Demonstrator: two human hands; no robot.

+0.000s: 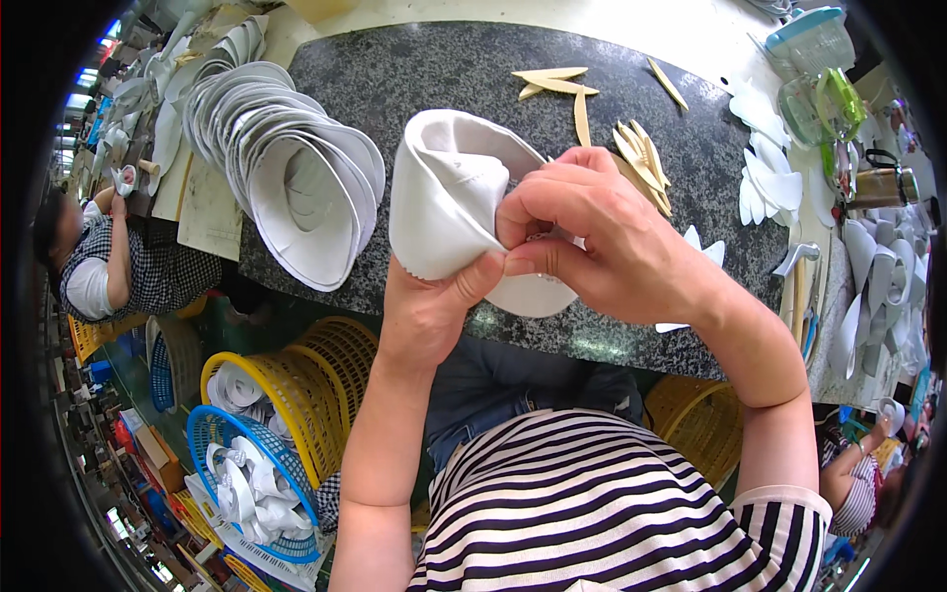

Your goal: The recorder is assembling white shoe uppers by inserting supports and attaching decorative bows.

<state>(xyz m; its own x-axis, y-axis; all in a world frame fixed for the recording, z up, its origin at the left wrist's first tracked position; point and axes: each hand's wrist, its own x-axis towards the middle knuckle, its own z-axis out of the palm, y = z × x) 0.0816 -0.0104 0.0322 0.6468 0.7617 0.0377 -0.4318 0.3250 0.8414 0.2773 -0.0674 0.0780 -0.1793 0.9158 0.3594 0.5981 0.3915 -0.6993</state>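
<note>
Above the near edge of the stone-topped table, my left hand (424,306) grips a white, curved, hollow piece (434,212) with a stitched edge, its thumb on the near side. My right hand (602,222) has its fingers bent inside the rim of the same piece, pinching the edge close to my left thumb. Whether anything small lies between those fingertips is hidden. The piece is tilted, with its opening toward me, and a rounded flap hangs below my right hand. To the left lies a long stack of similar white hollow pieces (306,183), nested in one another.
Pale yellow pointed strips (641,163) lie scattered on the dark speckled table (385,69). Flat white cut pieces (774,183) and a hammer (797,259) are at the right. Baskets (266,444) of white parts stand on the floor at left. Another person (109,247) sits further left.
</note>
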